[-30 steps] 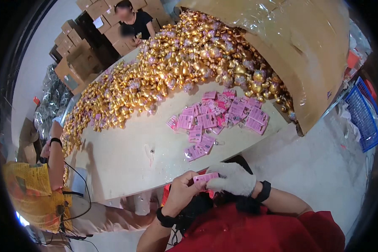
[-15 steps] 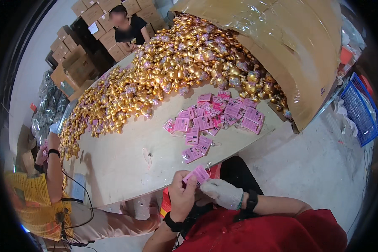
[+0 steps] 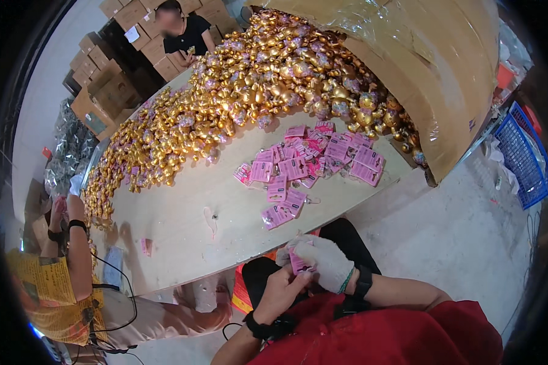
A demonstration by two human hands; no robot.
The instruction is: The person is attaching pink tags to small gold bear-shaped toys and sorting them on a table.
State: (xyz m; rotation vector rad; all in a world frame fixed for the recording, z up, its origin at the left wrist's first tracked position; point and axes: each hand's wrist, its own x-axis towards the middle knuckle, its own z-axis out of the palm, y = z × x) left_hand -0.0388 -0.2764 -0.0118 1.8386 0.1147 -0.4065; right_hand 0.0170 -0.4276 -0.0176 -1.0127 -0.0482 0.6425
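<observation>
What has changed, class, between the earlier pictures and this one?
The gloved right hand has moved forward, around the held pink card; the left hand has slid back to its near end. Both hold it. A loose pink card now lies on the left part of the table, where none lay before. The heap of pink cards and the gold toys look unchanged.

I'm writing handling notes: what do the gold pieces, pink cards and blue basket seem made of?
Gold pieces: probably plastic or foil, glossy metallic finish, given bright highlights.
Pink cards: seemingly printed cardboard, being flat and straight-edged; plastic is possible.
Blue basket: likely moulded plastic, from its even colour and lattice walls.
</observation>
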